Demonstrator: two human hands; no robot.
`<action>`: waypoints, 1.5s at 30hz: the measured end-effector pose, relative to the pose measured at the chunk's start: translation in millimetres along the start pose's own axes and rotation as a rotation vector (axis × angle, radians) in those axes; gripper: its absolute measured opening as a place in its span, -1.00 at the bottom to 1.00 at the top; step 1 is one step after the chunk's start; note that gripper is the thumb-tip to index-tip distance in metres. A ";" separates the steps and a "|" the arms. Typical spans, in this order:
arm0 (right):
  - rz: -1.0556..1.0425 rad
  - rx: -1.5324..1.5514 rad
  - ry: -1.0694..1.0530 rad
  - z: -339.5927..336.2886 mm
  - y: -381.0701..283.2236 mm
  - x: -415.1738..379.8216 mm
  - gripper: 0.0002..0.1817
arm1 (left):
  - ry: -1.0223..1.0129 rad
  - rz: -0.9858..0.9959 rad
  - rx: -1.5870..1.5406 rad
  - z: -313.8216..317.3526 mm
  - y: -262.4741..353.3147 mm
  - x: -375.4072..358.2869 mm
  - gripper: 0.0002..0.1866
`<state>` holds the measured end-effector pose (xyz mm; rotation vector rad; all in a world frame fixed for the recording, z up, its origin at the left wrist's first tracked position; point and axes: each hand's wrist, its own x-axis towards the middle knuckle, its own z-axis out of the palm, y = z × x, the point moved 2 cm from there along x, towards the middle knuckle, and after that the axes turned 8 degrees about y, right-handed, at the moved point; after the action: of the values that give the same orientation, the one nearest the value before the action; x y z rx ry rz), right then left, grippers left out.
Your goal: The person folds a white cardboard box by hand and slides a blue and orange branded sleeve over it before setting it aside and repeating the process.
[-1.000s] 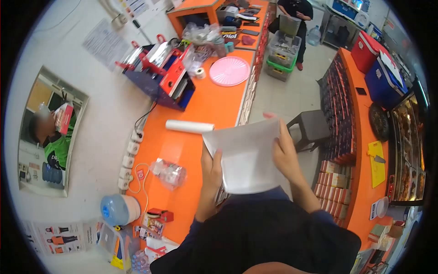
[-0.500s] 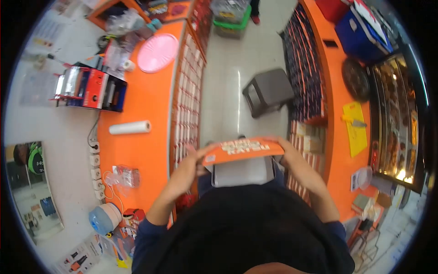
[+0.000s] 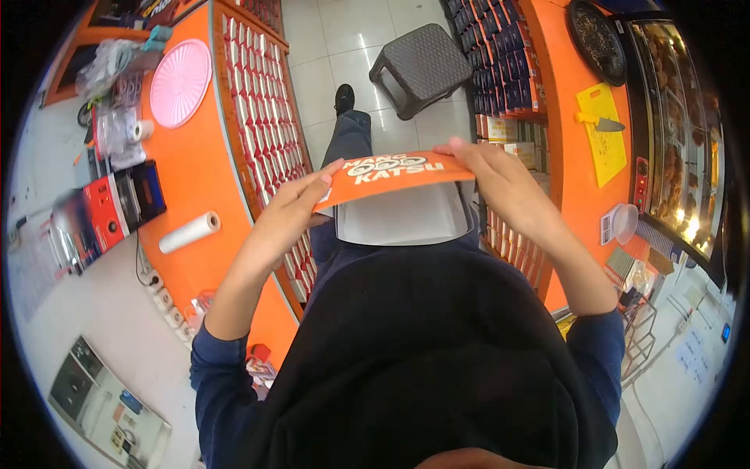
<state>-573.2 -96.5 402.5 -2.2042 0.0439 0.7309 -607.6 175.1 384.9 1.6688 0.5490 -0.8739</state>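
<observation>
Left hand [image 3: 293, 207] and right hand [image 3: 500, 176]: fingers pinch opposite ends of flat orange-and-white printed cardboard box blank [image 3: 394, 199], held chest-high, probably for folding

We read "KATSU" in white capitals on the orange flap of the cardboard box [image 3: 394, 178] held between the left hand [image 3: 291, 209] and the right hand [image 3: 500, 178]; above it runs a smaller white line with a ringed logo, which looks like "MAKE" but is too distorted to confirm. Print elsewhere is too small or blurred for us to read.
</observation>
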 end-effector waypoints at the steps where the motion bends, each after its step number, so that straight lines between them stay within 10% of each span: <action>1: 0.008 0.005 0.013 -7.4 -8.9 15.9 -0.38 | -0.011 0.004 0.010 -9.9 9.4 12.6 -0.45; 7: 0.253 0.195 -0.101 -22.8 -55.0 101.0 -0.41 | -0.166 0.092 0.154 -88.8 61.5 96.0 -0.47; 10: -0.071 0.385 0.119 1.7 -37.7 143.5 -0.57 | -0.233 0.298 0.413 -118.9 91.2 128.8 -0.41; 13: 0.247 0.699 -0.150 -4.5 -46.1 187.0 -0.37 | -0.342 0.691 0.582 -153.2 124.0 183.8 -0.45; 16: -0.220 0.109 0.044 -24.6 -62.2 247.5 -0.22 | -0.684 0.513 0.857 -182.6 177.4 240.9 -0.27; 18: -0.359 0.059 -0.493 -22.8 -84.7 291.5 0.11 | -0.786 0.493 0.877 -180.5 194.1 270.7 -0.18; 21: -0.303 -0.159 -0.619 -12.0 -105.0 322.4 0.39 | -0.891 0.563 0.982 -173.3 228.1 282.4 -0.06; 33: -0.278 -0.259 -0.383 -31.0 -82.3 375.7 0.20 | -0.768 0.961 1.077 -172.1 280.1 344.6 -0.18; 39: -0.289 0.292 -0.520 -107.6 -48.6 444.3 0.02 | -0.865 0.718 0.920 -138.2 329.5 434.2 -0.11; 41: -0.336 0.218 -0.111 -116.4 0.9 488.4 -0.09 | -0.787 0.744 0.847 -134.7 353.4 471.8 -0.10; 45: 0.391 0.817 0.198 -155.9 42.6 583.7 0.08 | -0.060 0.868 0.681 -141.6 342.6 599.7 -0.02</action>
<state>-22.0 -118.6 152.4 -1.4722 0.7548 0.5539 54.1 167.5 141.6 2.1889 -0.5787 -0.4575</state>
